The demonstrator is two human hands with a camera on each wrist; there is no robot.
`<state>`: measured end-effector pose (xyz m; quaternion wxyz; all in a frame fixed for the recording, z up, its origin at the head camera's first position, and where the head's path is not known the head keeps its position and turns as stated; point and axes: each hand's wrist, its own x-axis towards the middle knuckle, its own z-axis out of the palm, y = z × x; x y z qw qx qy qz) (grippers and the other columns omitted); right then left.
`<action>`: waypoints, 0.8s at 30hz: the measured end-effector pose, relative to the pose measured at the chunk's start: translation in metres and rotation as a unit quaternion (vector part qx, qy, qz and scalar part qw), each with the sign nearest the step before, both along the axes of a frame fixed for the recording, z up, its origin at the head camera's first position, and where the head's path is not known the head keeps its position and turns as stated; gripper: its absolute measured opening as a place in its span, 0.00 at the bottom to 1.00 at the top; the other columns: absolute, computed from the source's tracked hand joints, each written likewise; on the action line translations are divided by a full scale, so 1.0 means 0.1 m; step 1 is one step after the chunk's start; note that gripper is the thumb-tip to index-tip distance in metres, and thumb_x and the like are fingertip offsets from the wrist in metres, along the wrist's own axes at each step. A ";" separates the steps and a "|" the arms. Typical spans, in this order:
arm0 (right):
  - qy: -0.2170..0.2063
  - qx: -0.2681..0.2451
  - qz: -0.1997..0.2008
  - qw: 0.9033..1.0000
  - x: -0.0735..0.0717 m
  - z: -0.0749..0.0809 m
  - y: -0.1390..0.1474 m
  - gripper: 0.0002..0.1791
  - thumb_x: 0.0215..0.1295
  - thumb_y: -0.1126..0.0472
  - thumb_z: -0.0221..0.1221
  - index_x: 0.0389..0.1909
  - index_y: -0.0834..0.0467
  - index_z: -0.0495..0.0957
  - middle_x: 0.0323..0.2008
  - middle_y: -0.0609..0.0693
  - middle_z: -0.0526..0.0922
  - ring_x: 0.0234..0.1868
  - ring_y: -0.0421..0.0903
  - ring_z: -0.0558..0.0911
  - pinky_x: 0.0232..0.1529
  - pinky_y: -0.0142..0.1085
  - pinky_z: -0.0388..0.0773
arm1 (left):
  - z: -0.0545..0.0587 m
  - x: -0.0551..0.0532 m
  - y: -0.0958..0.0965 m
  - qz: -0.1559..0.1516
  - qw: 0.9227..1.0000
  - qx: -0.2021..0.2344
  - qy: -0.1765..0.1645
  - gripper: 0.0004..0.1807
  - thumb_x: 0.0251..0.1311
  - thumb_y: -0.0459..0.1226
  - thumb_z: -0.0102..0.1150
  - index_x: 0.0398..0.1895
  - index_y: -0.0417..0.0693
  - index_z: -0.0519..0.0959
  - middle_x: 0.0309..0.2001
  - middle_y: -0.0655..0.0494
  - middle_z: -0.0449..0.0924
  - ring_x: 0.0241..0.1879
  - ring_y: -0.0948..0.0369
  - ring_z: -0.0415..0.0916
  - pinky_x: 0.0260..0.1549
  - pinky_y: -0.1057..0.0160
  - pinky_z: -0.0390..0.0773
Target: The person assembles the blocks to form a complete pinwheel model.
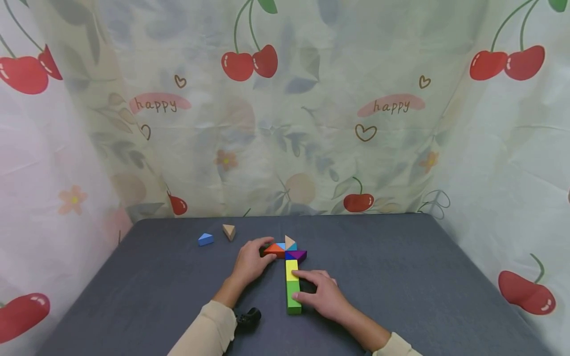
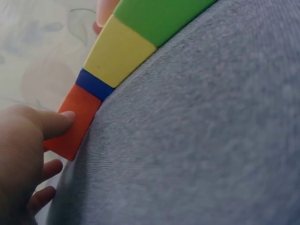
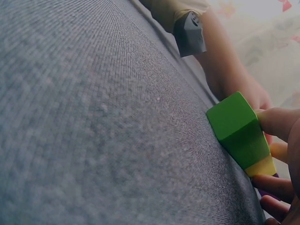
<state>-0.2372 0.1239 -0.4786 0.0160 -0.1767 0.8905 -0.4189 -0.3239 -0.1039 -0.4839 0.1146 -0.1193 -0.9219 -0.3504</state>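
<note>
My left hand (image 1: pixel 250 259) pinches an orange triangular block (image 1: pixel 275 251), thumb along its near side and fingers around its far left. That block sits at the left of a cluster with a light blue piece (image 1: pixel 280 245), a natural wood triangle (image 1: pixel 289 243), a dark blue piece (image 1: pixel 289 255) and a purple triangle (image 1: pixel 300 255). Running toward me from the cluster are a yellow block (image 1: pixel 291 269) and a green block (image 1: pixel 293 299), end to end. My right hand (image 1: pixel 327 295) rests its thumb on the green block and its index fingertip on the yellow one.
A blue triangular block (image 1: pixel 206 239) and a wooden triangular block (image 1: pixel 229 231) lie apart at the back left of the dark cloth-covered table (image 1: pixel 401 277). A black device (image 1: pixel 249 319) sits at the left wrist. Behind the table hangs a patterned curtain (image 1: pixel 267 123).
</note>
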 end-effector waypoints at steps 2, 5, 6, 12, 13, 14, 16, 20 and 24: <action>0.004 0.000 0.000 1.000 0.00 0.00 0.00 0.29 0.57 0.43 0.67 0.60 0.44 0.78 0.54 0.47 0.78 0.57 0.51 0.68 0.53 0.56 0.60 | 0.02 0.00 -0.02 -0.001 1.000 0.008 0.002 0.25 0.57 0.42 0.70 0.59 0.54 0.79 0.56 0.54 0.79 0.58 0.51 0.72 0.57 0.47 0.68; 0.005 0.000 -0.002 1.000 0.00 0.01 -0.01 0.29 0.57 0.42 0.67 0.60 0.44 0.78 0.54 0.47 0.78 0.57 0.51 0.68 0.54 0.56 0.60 | 0.04 0.01 -0.05 0.001 1.000 0.013 0.001 0.25 0.57 0.42 0.70 0.59 0.54 0.79 0.57 0.53 0.78 0.59 0.50 0.71 0.58 0.46 0.68; 0.006 0.000 -0.002 1.000 0.00 0.01 -0.01 0.29 0.57 0.42 0.67 0.60 0.44 0.78 0.54 0.47 0.78 0.58 0.51 0.68 0.54 0.56 0.60 | 0.05 0.01 -0.06 0.002 1.000 0.014 -0.001 0.25 0.57 0.42 0.70 0.60 0.54 0.79 0.57 0.53 0.78 0.59 0.50 0.71 0.58 0.45 0.68; 0.005 0.000 -0.004 1.000 0.01 -0.01 0.00 0.29 0.57 0.41 0.67 0.60 0.44 0.78 0.54 0.47 0.78 0.57 0.51 0.68 0.53 0.56 0.60 | 0.05 0.01 -0.09 0.007 1.000 0.011 0.002 0.25 0.58 0.43 0.69 0.60 0.55 0.79 0.57 0.52 0.78 0.57 0.50 0.72 0.56 0.46 0.69; 0.008 0.000 -0.003 1.000 0.01 -0.01 0.00 0.29 0.57 0.42 0.67 0.60 0.44 0.78 0.54 0.47 0.78 0.57 0.51 0.68 0.53 0.56 0.61 | 0.05 0.01 -0.09 0.007 1.000 0.010 0.006 0.24 0.58 0.43 0.69 0.59 0.54 0.79 0.57 0.52 0.78 0.56 0.51 0.73 0.56 0.46 0.70; 0.009 0.000 -0.004 1.000 0.01 -0.02 0.01 0.29 0.56 0.42 0.67 0.60 0.44 0.78 0.53 0.48 0.78 0.57 0.51 0.68 0.53 0.55 0.61 | 0.04 0.01 -0.09 0.008 1.000 0.010 0.008 0.24 0.58 0.43 0.69 0.59 0.54 0.79 0.56 0.52 0.78 0.56 0.51 0.73 0.55 0.47 0.70; 0.010 0.000 -0.005 1.000 0.02 -0.02 0.01 0.29 0.56 0.42 0.67 0.60 0.44 0.78 0.53 0.48 0.78 0.57 0.51 0.68 0.53 0.55 0.61 | 0.04 0.01 -0.09 0.009 1.000 0.005 0.022 0.24 0.57 0.43 0.69 0.58 0.53 0.80 0.54 0.53 0.79 0.53 0.52 0.74 0.53 0.48 0.72; 0.013 0.001 -0.004 1.000 0.02 -0.02 0.01 0.29 0.56 0.42 0.67 0.60 0.44 0.79 0.53 0.48 0.79 0.57 0.51 0.69 0.53 0.55 0.61 | 0.03 0.01 -0.08 0.011 0.999 -0.005 0.044 0.22 0.56 0.42 0.71 0.55 0.52 0.81 0.47 0.56 0.82 0.48 0.55 0.75 0.49 0.51 0.74; 0.014 0.001 -0.003 1.000 0.02 0.00 0.00 0.29 0.56 0.42 0.67 0.60 0.44 0.78 0.53 0.48 0.79 0.57 0.52 0.69 0.53 0.55 0.60 | 0.03 0.01 -0.07 0.015 0.997 -0.014 0.068 0.19 0.54 0.42 0.72 0.50 0.52 0.83 0.40 0.59 0.82 0.41 0.58 0.74 0.44 0.54 0.74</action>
